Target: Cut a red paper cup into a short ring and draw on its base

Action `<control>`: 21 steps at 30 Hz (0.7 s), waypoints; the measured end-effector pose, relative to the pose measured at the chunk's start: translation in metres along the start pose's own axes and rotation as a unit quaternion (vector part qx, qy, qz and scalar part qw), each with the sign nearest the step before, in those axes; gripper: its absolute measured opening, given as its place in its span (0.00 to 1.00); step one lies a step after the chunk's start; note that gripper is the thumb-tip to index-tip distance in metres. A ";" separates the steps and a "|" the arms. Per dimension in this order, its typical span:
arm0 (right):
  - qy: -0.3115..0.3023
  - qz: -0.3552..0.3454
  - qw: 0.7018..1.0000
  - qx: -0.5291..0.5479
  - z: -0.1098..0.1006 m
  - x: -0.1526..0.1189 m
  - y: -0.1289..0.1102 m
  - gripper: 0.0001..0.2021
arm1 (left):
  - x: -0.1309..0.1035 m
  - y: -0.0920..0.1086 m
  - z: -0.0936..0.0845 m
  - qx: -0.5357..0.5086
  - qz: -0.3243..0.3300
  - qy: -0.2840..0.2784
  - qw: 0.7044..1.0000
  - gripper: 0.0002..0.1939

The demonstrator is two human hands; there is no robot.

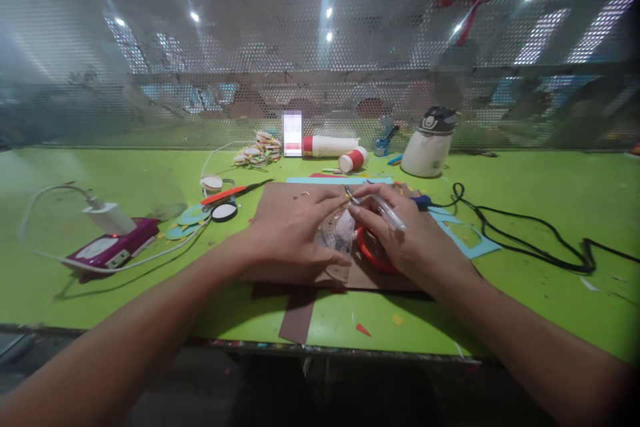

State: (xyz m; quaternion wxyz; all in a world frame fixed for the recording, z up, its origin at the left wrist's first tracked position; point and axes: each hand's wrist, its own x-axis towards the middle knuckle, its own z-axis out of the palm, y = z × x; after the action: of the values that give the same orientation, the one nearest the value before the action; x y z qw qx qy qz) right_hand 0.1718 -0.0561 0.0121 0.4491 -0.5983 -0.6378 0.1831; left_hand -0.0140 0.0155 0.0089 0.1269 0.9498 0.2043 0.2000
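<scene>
Over a brown board [270, 203] on the green table, my left hand [295, 230] is wrapped round a small clear patterned piece [340, 233], thumb below and fingers above. A clear pen-like tool [391, 215] is in my right hand [410, 233], whose fingertips are pinched at the top of the clear piece. Small metal tips show between the two hands. Beneath my right hand lies a red ring [370, 253], partly hidden by the fingers.
A purple power strip [137, 240] with a white charger [109, 218] lies left. An orange craft knife [225, 195] rests beside the board. Behind stand a phone [293, 133] and a white bottle [427, 150]; a black cable [530, 217] winds across the right.
</scene>
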 end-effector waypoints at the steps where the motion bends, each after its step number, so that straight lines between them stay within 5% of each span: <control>1: 0.005 -0.003 1.000 0.000 0.000 0.000 0.000 0.06 | 0.000 0.001 0.000 0.016 0.005 -0.002 1.000 0.38; 12: -0.001 0.009 0.999 -0.047 -0.006 -0.006 -0.009 0.09 | 0.005 0.016 -0.012 0.102 0.049 -0.034 0.993 0.40; 21: 0.011 -0.019 0.999 0.049 0.002 -0.004 0.007 0.08 | -0.033 0.003 -0.014 0.066 -0.167 -0.082 0.980 0.43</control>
State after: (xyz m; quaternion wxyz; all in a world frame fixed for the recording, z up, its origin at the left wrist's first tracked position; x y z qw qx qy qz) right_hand 0.1737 -0.0573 0.0043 0.4888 -0.5653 -0.6340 0.1989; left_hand -0.0471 0.0007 0.0113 0.1116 0.9219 0.3615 0.0839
